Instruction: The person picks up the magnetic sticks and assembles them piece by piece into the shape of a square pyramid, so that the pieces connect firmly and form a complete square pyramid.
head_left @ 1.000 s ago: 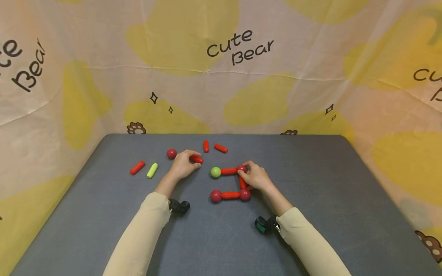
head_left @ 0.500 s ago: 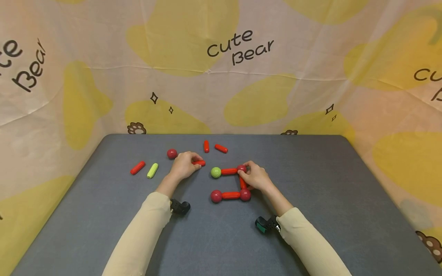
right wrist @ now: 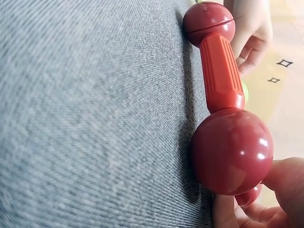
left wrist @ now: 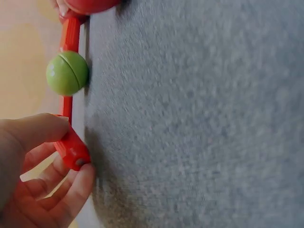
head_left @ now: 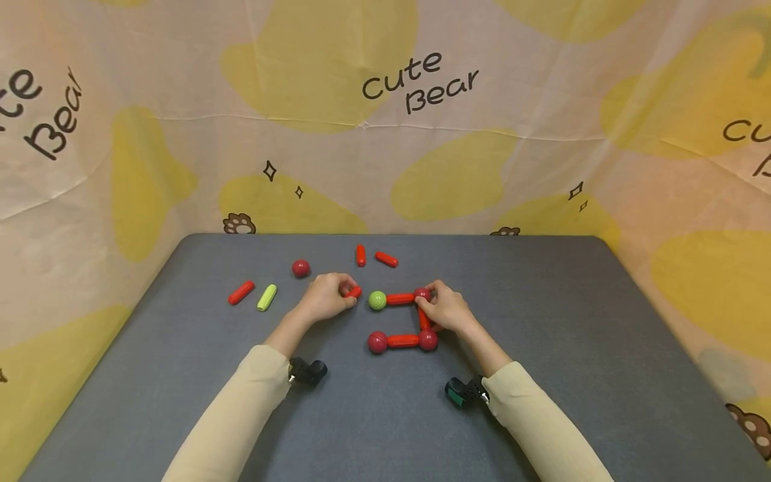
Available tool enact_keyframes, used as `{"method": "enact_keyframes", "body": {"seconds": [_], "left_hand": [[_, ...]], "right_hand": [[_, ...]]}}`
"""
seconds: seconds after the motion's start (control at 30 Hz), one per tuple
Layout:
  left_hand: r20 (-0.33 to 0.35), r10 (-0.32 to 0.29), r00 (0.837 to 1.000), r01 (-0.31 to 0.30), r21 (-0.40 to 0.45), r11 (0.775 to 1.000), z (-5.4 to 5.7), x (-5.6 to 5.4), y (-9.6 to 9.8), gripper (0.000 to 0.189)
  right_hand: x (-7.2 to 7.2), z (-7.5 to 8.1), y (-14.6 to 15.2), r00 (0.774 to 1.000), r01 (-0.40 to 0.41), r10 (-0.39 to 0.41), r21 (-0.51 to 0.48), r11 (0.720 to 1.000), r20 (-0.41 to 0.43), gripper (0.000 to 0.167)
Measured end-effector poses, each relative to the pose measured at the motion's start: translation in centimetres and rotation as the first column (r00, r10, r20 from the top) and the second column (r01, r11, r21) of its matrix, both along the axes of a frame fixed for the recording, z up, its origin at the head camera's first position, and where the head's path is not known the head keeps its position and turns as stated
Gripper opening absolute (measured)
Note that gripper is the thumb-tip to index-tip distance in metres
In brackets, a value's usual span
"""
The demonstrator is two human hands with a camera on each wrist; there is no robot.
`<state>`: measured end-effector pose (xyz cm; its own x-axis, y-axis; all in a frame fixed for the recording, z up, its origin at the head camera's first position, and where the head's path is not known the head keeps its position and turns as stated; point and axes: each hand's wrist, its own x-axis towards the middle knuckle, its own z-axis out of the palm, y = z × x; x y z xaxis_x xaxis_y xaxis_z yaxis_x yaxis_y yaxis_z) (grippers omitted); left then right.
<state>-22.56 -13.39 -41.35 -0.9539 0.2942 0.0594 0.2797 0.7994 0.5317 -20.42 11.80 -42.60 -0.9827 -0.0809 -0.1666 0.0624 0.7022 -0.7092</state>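
My left hand (head_left: 325, 296) pinches a short red rod (left wrist: 73, 151) between thumb and fingers, just left of a green ball (head_left: 377, 300). That ball ends a U-shaped chain of balls and rods lying on the grey table. A red rod (head_left: 400, 299) joins it to a dark red corner ball (head_left: 423, 293), which my right hand (head_left: 448, 309) holds, partly covering it. Another red rod runs down to the near corner ball (right wrist: 232, 152). From there a ridged red rod (right wrist: 222, 73) leads left to a dark red end ball (head_left: 377, 343).
Behind the hands lie two loose red rods, one upright in view (head_left: 361, 256) and one slanted (head_left: 387, 259). A loose dark red ball (head_left: 301, 268) sits beyond my left hand. Farther left are a red rod (head_left: 241, 292) and a yellow-green rod (head_left: 267, 298).
My left hand has shifted right and slightly nearer, bringing the red rod close to the green ball and tilting it. My right hand and the chain have stayed put.
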Motion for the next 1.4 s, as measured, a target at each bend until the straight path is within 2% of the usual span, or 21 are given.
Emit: {"method": "enact_keyframes", "body": {"seconds": [0.2, 0.37, 0.53, 0.7, 0.83, 1.07, 1.27, 1.4], "left_hand": [[0.038, 0.004, 0.999, -0.005, 0.019, 1.000, 0.1, 0.9, 0.1, 0.019], [0.133, 0.018, 0.991, -0.029, 0.079, 0.996, 0.1, 1.7, 0.5, 0.020], [0.263, 0.032, 0.964, -0.078, 0.167, 0.983, 0.2, 2.4, 1.2, 0.021], [0.342, 0.043, 0.939, -0.127, 0.228, 0.965, 0.0, 2.8, 2.0, 0.019], [0.370, 0.051, 0.928, -0.153, 0.253, 0.955, -0.2, 2.8, 2.4, 0.017], [0.378, 0.053, 0.924, -0.173, 0.293, 0.940, -0.1, 3.2, 3.1, 0.019], [0.366, 0.092, 0.926, -0.212, 0.304, 0.929, 0.0, 3.4, 3.6, 0.020], [0.375, 0.118, 0.919, -0.250, 0.327, 0.911, -0.2, 3.5, 4.1, 0.021]], "right_hand": [[-0.1, -0.1, 0.0, 1.000, -0.007, 0.007, 0.005, 1.000, -0.009, 0.038], [0.0, 0.0, 0.0, 1.000, -0.006, 0.006, 0.002, 1.000, -0.013, 0.038], [0.0, 0.0, -0.1, 1.000, -0.009, 0.009, 0.014, 1.000, -0.026, 0.038], [0.0, 0.1, -0.1, 1.000, -0.011, 0.012, 0.018, 1.000, -0.026, 0.038], [0.0, 0.1, -0.1, 1.000, -0.009, 0.009, 0.020, 1.000, -0.020, 0.038], [-0.1, 0.0, -0.1, 1.000, -0.008, 0.009, 0.036, 0.999, -0.030, 0.037], [0.0, 0.0, -0.1, 0.999, -0.008, 0.011, 0.044, 0.999, -0.051, 0.037], [0.0, -0.1, -0.1, 0.999, -0.009, 0.010, 0.036, 0.999, -0.052, 0.038]]}}
